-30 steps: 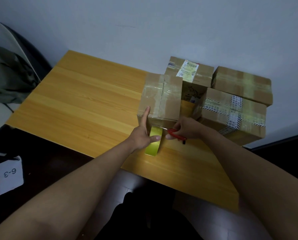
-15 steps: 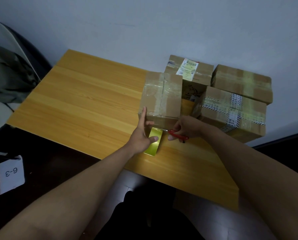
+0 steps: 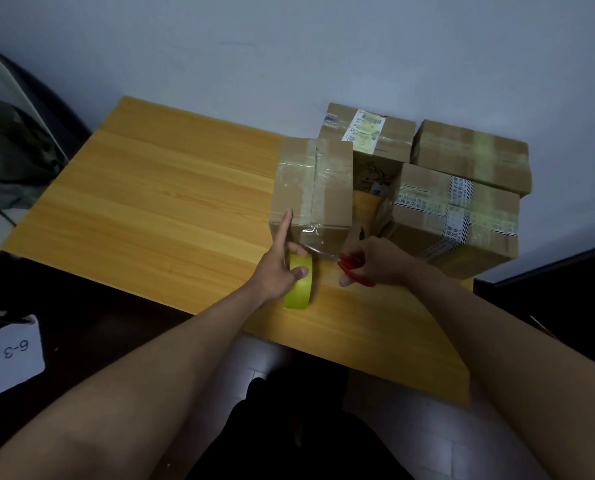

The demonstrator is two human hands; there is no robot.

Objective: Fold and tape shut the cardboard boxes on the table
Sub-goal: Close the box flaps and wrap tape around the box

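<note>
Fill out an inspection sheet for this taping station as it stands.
Surface: wooden table, boxes grouped at its far right.
Job's things: front box taped along its top seam; clear tape runs down its near face toward the green tape roll. Three other boxes behind and beside it, all taped.
Clutter: nothing seen on the table.
Hands: left hand holds the roll, forefinger on the box; right hand grips red scissors.
Cables: nothing seen.
Surroundings: white card marked 6-3, lower left.

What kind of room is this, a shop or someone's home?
Hard to say; probably a plain packing corner: a wooden table against a bare wall, taped cardboard boxes stacked on it, and a tape roll in use.
</note>
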